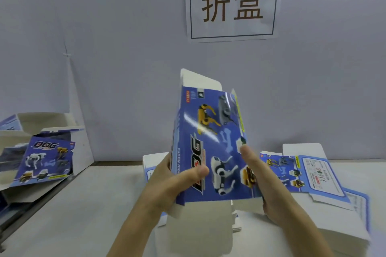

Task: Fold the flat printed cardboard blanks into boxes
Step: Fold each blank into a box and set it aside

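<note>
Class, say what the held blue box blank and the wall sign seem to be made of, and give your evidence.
The box blank: thin cardboard, glossy printed face with glare streaks, plain matt white inside on its flaps. The wall sign: apparently plain paper, matt, slightly wavy edges.

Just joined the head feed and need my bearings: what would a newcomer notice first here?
The blue dog-printed blank, held up at centre, left hand and right hand gripping its lower sides. Behind it, upper right on the wall, hangs a white sign with two large characters. Flat blanks lie at right, folded boxes at left.
</note>
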Motion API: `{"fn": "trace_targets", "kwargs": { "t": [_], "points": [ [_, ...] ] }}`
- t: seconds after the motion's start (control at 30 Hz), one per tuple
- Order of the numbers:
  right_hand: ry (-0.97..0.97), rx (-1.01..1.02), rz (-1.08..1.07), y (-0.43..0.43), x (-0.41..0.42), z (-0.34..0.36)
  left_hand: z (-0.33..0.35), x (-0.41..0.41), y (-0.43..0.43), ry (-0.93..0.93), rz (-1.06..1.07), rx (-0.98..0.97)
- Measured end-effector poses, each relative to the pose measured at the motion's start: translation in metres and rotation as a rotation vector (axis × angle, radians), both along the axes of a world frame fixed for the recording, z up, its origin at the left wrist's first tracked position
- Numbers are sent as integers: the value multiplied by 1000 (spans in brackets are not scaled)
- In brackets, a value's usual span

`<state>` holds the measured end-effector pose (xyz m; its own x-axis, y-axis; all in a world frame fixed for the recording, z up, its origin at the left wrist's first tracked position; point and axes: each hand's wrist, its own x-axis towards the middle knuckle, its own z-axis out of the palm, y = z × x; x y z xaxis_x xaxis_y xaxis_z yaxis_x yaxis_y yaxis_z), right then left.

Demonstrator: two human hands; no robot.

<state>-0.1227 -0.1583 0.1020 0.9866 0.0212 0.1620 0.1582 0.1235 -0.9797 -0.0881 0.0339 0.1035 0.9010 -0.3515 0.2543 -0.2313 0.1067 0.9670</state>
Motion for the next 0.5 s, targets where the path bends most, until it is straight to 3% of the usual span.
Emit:
{"fn": "trace_targets", "kwargs": {
  "t": [0.1, 0.27, 0.4, 0.5],
  "points": [
    [-22, -55, -123, -2, 3, -2, -3, -1, -8, 19, 44, 72],
    [-33, -179, -216, -14, 2, -4, -7, 11, 6, 177, 75, -82],
    [-27, -140, -128, -21, -4, -1, -9, 17, 16, 186, 77, -137],
    [-95, -62, -227, -19, 0, -1, -9, 16, 16, 134, 93, -143]
  ]
}}
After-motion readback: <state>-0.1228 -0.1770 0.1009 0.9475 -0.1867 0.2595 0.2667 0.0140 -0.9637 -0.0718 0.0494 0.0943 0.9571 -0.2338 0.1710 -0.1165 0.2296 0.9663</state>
